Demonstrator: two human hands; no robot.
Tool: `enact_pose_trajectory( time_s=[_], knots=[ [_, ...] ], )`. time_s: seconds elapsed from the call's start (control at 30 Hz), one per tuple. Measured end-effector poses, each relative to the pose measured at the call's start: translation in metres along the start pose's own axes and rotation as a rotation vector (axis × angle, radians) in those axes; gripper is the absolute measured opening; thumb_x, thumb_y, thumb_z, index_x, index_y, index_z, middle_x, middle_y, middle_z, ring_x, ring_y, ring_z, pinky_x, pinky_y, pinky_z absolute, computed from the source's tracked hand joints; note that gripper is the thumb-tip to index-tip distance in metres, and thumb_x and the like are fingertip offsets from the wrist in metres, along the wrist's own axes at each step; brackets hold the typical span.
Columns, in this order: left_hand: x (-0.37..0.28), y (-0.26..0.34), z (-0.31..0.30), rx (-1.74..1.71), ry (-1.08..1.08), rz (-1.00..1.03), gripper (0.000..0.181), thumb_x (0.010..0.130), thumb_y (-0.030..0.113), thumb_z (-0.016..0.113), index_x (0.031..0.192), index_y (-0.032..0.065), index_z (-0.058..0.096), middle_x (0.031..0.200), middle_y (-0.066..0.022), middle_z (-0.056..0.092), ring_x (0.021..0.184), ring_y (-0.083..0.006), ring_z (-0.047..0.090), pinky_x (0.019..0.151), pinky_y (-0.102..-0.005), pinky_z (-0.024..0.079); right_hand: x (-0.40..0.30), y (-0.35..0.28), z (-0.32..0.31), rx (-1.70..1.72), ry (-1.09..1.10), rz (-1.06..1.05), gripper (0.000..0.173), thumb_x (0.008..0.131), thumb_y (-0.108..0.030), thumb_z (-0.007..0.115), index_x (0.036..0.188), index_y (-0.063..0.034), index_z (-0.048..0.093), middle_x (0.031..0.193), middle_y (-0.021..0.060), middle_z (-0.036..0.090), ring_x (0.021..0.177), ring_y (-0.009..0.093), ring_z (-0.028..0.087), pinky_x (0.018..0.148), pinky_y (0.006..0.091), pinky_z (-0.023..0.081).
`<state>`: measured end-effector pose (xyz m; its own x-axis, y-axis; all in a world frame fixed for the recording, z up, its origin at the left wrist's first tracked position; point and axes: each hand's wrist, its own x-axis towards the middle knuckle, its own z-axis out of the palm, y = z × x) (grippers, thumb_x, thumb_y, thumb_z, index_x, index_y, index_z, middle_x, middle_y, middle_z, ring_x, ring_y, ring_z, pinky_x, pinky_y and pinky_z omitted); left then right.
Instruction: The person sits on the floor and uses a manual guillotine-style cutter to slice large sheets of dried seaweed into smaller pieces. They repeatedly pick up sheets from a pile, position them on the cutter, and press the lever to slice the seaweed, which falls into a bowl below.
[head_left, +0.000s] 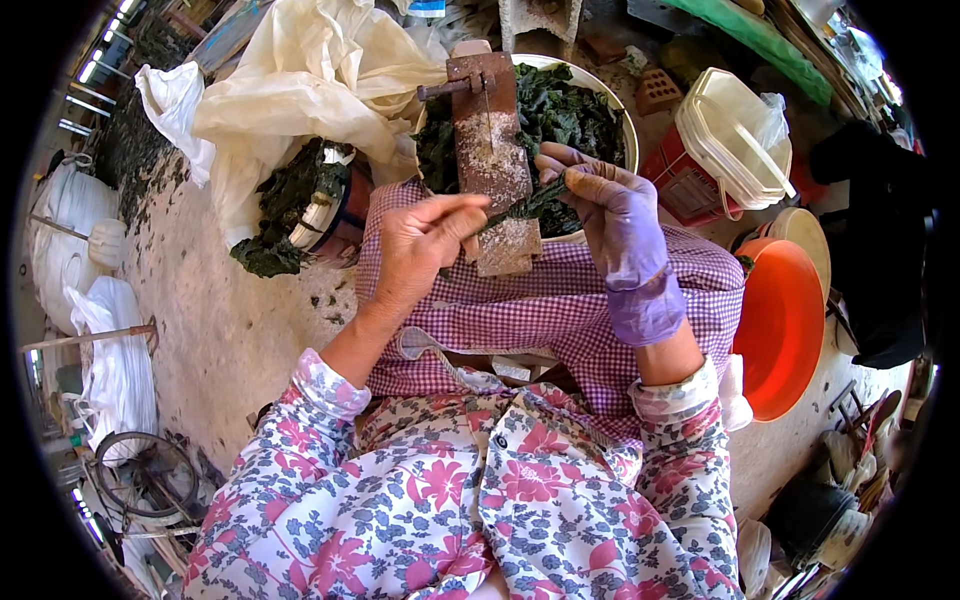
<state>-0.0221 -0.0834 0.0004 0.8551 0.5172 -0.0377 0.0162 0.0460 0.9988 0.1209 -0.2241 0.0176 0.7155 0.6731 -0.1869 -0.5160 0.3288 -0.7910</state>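
Note:
A strip of dark green seaweed (536, 201) stretches between my hands over a narrow wooden board (491, 142) dusted with white grains. My left hand (429, 240), bare, pinches toward the strip's left end, where the fingers meet at the board's edge. My right hand (611, 210), in a purple rubber glove, holds the strip's other end between thumb and fingers. On the board's upper part, a metal bolt (454, 87) and a thin upright pin or blade are fixed. Beneath the board stands a white tub (632, 142) full of dark green seaweed (566, 105).
Left of the board, a bucket (349, 217) holds more seaweed beside a large cream sack (292, 82). At right stand a red bucket with a white lid (731, 135) and an orange basin (780, 330). A perforated brick (658, 91) lies behind; a bicycle wheel (146, 474) is at lower left.

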Motion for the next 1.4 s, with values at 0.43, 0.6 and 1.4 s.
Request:
enact_pose_trajectory(
  time_s=[0.43, 0.6, 1.4],
  knots=[
    [0.004, 0.005, 0.007, 0.328, -0.170, 0.144, 0.012, 0.077, 0.004, 0.064, 0.087, -0.0018, 0.066, 0.073, -0.0042, 0.065, 0.060, -0.0053, 0.057, 0.051, -0.0184, 0.045, -0.022, 0.036, -0.007, -1.150, -0.381, -0.462, 0.026, 0.079, -0.014, 0.057, 0.104, -0.0067, 0.056, 0.084, 0.0115, 0.057, 0.079, 0.030, 0.055, 0.065, 0.0356, 0.044],
    [0.020, 0.002, -0.015, 0.715, -0.156, 0.511, 0.011, 0.072, 0.009, 0.068, 0.078, 0.0006, 0.064, 0.068, -0.0093, 0.061, 0.061, -0.0195, 0.059, 0.056, -0.0285, 0.047, 0.002, 0.041, -0.005, -1.539, -0.252, -0.943, 0.010, 0.075, -0.014, 0.058, 0.077, -0.0067, 0.051, 0.067, 0.0081, 0.050, 0.062, 0.025, 0.051, 0.051, 0.0364, 0.040],
    [0.056, -0.009, -0.027, 0.688, 0.052, 0.300, 0.011, 0.078, 0.008, 0.062, 0.078, -0.0030, 0.063, 0.061, -0.0047, 0.060, 0.055, -0.0058, 0.052, 0.050, -0.0218, 0.041, 0.052, -0.022, -0.039, -1.375, 0.011, -0.605, 0.047, 0.087, -0.044, 0.048, 0.092, -0.0008, 0.065, 0.091, 0.0213, 0.062, 0.083, 0.030, 0.061, 0.074, 0.0365, 0.046]
  ],
)
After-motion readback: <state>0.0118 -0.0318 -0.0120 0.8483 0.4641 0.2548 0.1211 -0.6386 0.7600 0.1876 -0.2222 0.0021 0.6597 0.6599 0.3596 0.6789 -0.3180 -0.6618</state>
